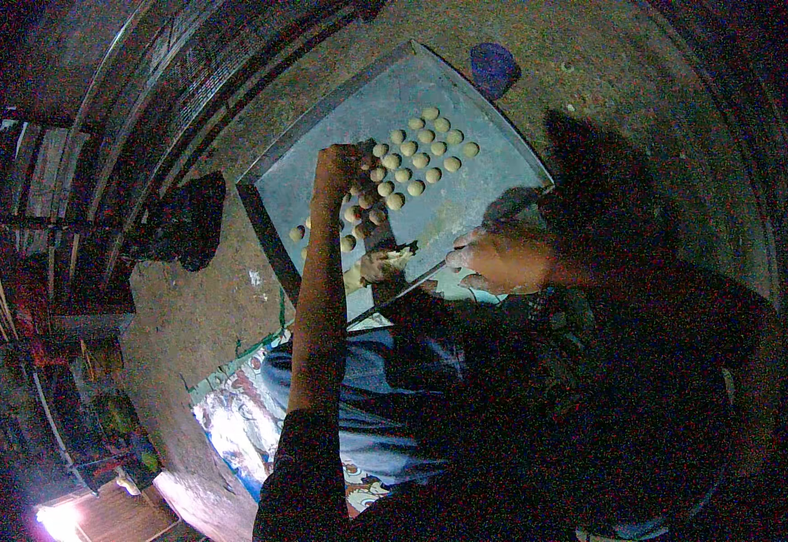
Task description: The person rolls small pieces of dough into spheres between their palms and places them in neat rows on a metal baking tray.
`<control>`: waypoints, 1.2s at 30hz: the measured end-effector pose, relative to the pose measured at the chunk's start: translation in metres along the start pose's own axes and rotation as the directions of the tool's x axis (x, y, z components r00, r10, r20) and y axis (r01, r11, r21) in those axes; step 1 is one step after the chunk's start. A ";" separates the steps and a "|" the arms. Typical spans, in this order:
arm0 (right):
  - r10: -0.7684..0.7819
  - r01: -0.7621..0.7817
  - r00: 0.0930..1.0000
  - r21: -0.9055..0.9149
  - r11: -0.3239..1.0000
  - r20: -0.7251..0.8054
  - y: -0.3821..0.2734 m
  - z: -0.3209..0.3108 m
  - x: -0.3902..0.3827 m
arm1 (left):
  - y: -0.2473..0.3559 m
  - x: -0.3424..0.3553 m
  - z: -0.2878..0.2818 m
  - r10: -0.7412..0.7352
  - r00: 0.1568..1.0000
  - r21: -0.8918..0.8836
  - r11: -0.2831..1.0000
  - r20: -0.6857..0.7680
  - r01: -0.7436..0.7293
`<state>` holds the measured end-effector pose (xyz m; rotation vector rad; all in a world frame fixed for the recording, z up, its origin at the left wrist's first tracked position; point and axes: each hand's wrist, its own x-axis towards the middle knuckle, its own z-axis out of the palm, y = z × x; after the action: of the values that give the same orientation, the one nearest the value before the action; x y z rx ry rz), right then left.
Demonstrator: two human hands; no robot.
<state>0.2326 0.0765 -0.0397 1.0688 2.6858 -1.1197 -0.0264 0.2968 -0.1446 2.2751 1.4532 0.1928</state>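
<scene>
Left fingers [347, 155] are being held curled over pale balls [420, 161] rowed on the tray [394, 79], right fingers [460, 258] at its rim, grips unclear; rows are apparently being arranged, even spacing likely being called for next.

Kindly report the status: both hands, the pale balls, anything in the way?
Left hand over tray, grip unclear. Right hand at tray's near rim. Pale balls in rows on tray. Left forearm blocks view of tray's left part.
</scene>
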 end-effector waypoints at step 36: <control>0.049 -0.047 0.986 0.018 0.999 -0.162 0.009 0.009 0.050 | 0.047 -0.198 0.002 0.151 0.988 -0.289 0.947 0.022 -0.138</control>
<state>0.1980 0.1043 -0.0655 1.2734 2.7599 -1.0894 -0.0737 0.1032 -0.1045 2.1322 1.1527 0.3709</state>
